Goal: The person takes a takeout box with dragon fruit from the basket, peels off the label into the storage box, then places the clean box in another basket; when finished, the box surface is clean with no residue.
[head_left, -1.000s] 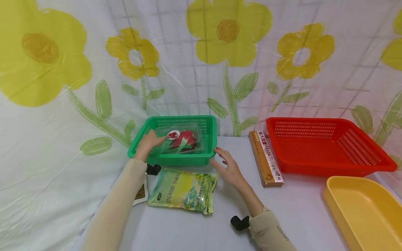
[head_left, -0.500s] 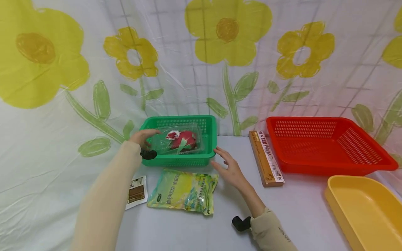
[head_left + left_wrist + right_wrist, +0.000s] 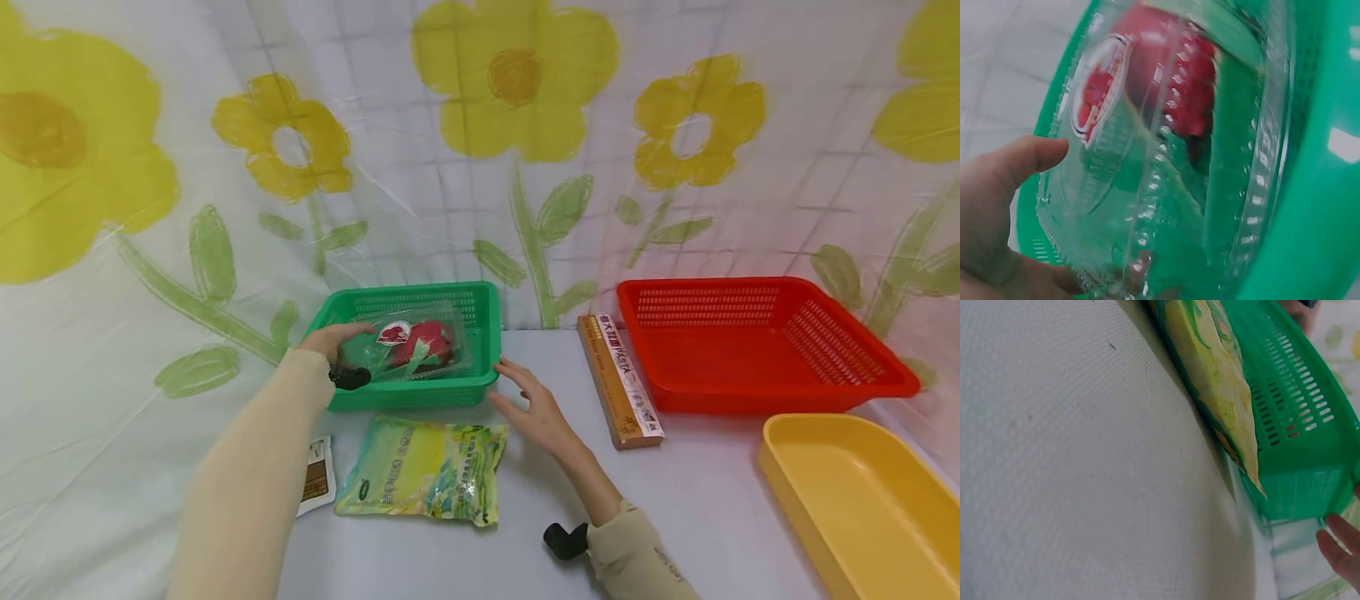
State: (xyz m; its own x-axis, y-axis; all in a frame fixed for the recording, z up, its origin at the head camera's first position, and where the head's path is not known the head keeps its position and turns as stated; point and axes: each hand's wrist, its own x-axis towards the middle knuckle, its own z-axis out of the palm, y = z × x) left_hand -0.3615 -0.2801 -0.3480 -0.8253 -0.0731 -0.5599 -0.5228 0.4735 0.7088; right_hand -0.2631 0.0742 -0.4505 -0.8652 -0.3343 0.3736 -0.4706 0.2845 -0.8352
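Note:
A clear plastic clamshell box (image 3: pixel 382 357) with a round red-and-white label lies in the green basket (image 3: pixel 420 392). Inside the box is a red fruit (image 3: pixel 431 343) with green, leaf-like parts. My left hand (image 3: pixel 327 340) grips the box's left end: in the left wrist view the thumb (image 3: pixel 1054 153) lies over the near edge, and fingers show through the plastic below. At the basket's right front corner, my right hand (image 3: pixel 536 412) has its fingers spread, fingertips right at the rim, holding nothing. A yellow-green printed bag (image 3: pixel 423 471) lies in front of the basket.
A pasta box (image 3: pixel 621 382) stands to the right, beside a red basket (image 3: pixel 720 367). At the front right is a yellow tray (image 3: pixel 855 500). A white packet with a brown panel (image 3: pixel 318 475) lies partly behind the left sleeve. A flower-printed sheet (image 3: pixel 450 217) closes off the back.
My left hand has drawn back from above the clear box to its left end. The right hand stays at the basket corner. The head view has shifted slightly right.

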